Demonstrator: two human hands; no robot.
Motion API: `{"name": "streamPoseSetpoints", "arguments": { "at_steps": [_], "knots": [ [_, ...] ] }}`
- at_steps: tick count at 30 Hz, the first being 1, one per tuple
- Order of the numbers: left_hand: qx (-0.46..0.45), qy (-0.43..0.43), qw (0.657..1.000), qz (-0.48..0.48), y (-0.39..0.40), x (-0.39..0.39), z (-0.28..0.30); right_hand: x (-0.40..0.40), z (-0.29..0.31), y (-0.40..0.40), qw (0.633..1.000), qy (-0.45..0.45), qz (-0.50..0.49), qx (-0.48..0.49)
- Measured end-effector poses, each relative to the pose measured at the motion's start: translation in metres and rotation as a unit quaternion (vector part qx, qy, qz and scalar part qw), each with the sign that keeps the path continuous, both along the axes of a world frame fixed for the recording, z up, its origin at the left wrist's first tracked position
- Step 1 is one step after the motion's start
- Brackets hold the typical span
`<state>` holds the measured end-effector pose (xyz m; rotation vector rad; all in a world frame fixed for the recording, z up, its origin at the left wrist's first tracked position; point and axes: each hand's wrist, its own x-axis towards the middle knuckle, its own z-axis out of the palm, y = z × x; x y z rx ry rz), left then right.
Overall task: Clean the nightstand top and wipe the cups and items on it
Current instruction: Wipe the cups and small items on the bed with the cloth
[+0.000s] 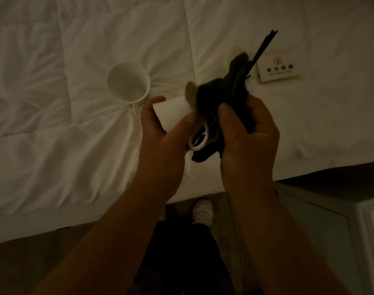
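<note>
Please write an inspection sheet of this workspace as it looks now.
Surface: white bedding, wrinkled.
Job's things: one white cup lies on the bedding; second cup held, dark cloth pressed against it.
Clutter: small sign card on the bedding; thin dark sticks rise behind the cloth.
Hands: left hand grips the held cup; right hand grips the cloth.
Cables: nothing seen.
Surroundings: dim light; floor and white shoe below.

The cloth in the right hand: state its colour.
Dark brown to black cloth, seen in the head view.
</note>
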<state>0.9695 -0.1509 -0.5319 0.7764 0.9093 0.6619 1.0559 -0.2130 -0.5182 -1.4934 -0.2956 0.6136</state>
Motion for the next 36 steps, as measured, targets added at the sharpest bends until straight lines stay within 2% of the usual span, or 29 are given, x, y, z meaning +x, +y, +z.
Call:
{"name": "streamPoseSetpoints", "arguments": {
  "at_steps": [3, 5, 6, 8, 10, 12, 15, 17, 20, 23, 25, 27, 28, 30, 32, 34, 36],
  "knots": [
    [-0.002, 0.026, 1.0, 0.004, -0.008, 0.001, 0.0, 0.0, 0.002, -0.004, 0.989, -0.138, 0.04, -0.024],
    [-0.001, -0.004, 0.999, -0.045, 0.001, -0.002, 0.002, 0.01, 0.003, 0.001, 0.987, -0.145, 0.057, -0.029],
    [0.004, -0.02, 0.997, -0.076, 0.007, -0.004, 0.002, 0.017, 0.005, 0.005, 0.993, -0.104, 0.047, -0.03],
    [0.014, -0.041, 0.992, -0.12, 0.016, -0.008, 0.002, 0.032, 0.007, 0.012, 0.999, 0.033, 0.018, 0.013],
    [0.027, -0.039, 0.991, -0.125, 0.019, -0.01, 0.002, 0.036, 0.003, 0.015, 0.984, 0.16, -0.001, 0.085],
    [0.023, -0.027, 0.994, -0.103, 0.016, -0.009, 0.001, 0.029, -0.001, 0.015, 0.955, 0.258, -0.026, 0.144],
    [-0.065, -0.037, 0.997, -0.028, 0.004, 0.0, 0.003, 0.014, -0.006, 0.016, 0.922, 0.349, -0.055, 0.16],
    [-0.096, -0.053, 0.994, 0.014, 0.0, 0.007, 0.003, 0.005, -0.009, 0.013, 0.936, 0.323, -0.058, 0.125],
    [-0.113, -0.084, 0.99, 0.024, 0.001, 0.014, 0.002, -0.014, -0.01, 0.007, 0.959, 0.271, -0.057, 0.068],
    [-0.196, -0.133, 0.971, 0.022, 0.005, 0.017, 0.001, -0.03, -0.009, 0.004, 0.967, 0.244, -0.058, 0.045],
    [-0.264, -0.158, 0.951, 0.02, 0.004, 0.016, 0.0, -0.036, -0.009, 0.001, 0.982, 0.181, -0.047, 0.005],
    [-0.296, -0.171, 0.94, 0.009, 0.001, 0.013, -0.001, -0.037, -0.008, 0.0, 0.991, 0.127, -0.031, -0.025],
    [-0.294, -0.161, 0.942, 0.007, 0.0, 0.012, -0.001, -0.035, -0.008, 0.0, 0.991, 0.131, -0.033, -0.024],
    [-0.235, -0.088, 0.968, 0.01, -0.001, 0.01, -0.001, -0.027, -0.007, 0.0, 0.975, 0.214, -0.052, 0.014],
    [-0.086, 0.035, 0.996, -0.014, -0.001, 0.006, -0.002, -0.018, -0.007, -0.003, 0.948, 0.308, -0.062, 0.042],
    [0.086, 0.135, 0.984, -0.074, 0.003, 0.0, 0.002, -0.011, -0.008, -0.008, 0.931, 0.358, -0.057, 0.049],
    [0.196, 0.19, 0.954, -0.126, 0.012, -0.005, 0.004, -0.005, -0.009, -0.013, 0.922, 0.377, -0.06, 0.067]
  ]
}}
